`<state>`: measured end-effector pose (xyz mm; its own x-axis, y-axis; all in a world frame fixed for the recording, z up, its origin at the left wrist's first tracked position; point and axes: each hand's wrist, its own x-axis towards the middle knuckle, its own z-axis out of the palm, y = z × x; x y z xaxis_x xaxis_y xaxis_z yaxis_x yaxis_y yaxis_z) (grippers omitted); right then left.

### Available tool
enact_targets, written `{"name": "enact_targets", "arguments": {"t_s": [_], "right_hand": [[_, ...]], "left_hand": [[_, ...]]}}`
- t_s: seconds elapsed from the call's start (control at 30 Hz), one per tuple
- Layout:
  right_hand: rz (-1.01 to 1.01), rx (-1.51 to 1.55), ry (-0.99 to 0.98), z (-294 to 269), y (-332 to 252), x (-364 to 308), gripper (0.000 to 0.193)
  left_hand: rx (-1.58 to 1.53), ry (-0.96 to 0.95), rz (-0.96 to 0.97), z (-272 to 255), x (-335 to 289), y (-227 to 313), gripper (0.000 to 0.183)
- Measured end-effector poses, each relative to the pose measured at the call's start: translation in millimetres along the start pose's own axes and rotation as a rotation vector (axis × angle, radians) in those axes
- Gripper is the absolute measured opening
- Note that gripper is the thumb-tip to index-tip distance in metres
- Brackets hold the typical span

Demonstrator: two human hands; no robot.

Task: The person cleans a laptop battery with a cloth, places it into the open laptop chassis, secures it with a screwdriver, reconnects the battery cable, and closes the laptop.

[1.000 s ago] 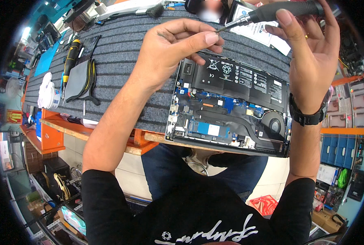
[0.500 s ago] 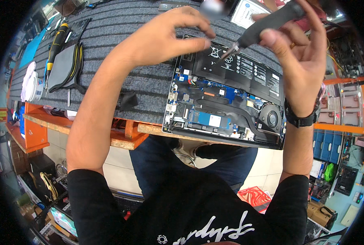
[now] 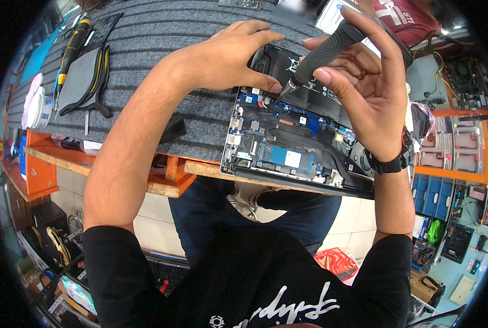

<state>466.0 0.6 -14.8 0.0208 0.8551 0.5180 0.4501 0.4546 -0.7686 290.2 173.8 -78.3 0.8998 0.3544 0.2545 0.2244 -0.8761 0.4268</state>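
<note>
Far L, nr bench's (image 3: 145, 60) left end: white tub (image 3: 40, 113), then yellow/blk screwdriver (image 3: 70, 60) lying beside grey pouch (image 3: 80, 82), w/ thin pale strip (image 3: 86, 123) just off the pouch toward the front edge. Dark scrap (image 3: 175, 127) next, nr front edge, right of the forearm. None of that blocks the work.

Now L hand (image 3: 219, 65): fingers spread, thumb out over the laptop, tip just beside the driver tip; can't tell if it touches. R hand (image 3: 372, 90) has thumb & fingers wrapped on grey driver (image 3: 328, 52), tilted, tip down at batt's near edge; contact unclear. That hand + blk watch (image 3: 391, 164) hide the laptop's right side. White sheet (image 3: 331, 16) at bench's far edge.

Laptop (image 3: 296, 133) itself: at bench's front edge, btm cover off. Blk batt (image 3: 279, 65) along far side, blue board (image 3: 315, 124) mid, blue stick (image 3: 285, 157) w/ white label nearer, fan (image 3: 358, 159) right, partly covered.
</note>
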Motion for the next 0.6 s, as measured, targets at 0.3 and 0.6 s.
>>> {"name": "enact_targets", "arguments": {"t_s": [0.3,0.6], "right_hand": [[0.021,-0.047,-0.073,-4.0,-2.0,0.9,0.071],[-0.198,-0.465,-0.088,-0.6,-4.6,3.6,0.079]], "left_hand": [[-0.001,-0.015,-0.009,-0.3,0.0,0.0,0.087],[0.026,0.022,0.027,1.1,-1.2,-0.9,0.086]]}}
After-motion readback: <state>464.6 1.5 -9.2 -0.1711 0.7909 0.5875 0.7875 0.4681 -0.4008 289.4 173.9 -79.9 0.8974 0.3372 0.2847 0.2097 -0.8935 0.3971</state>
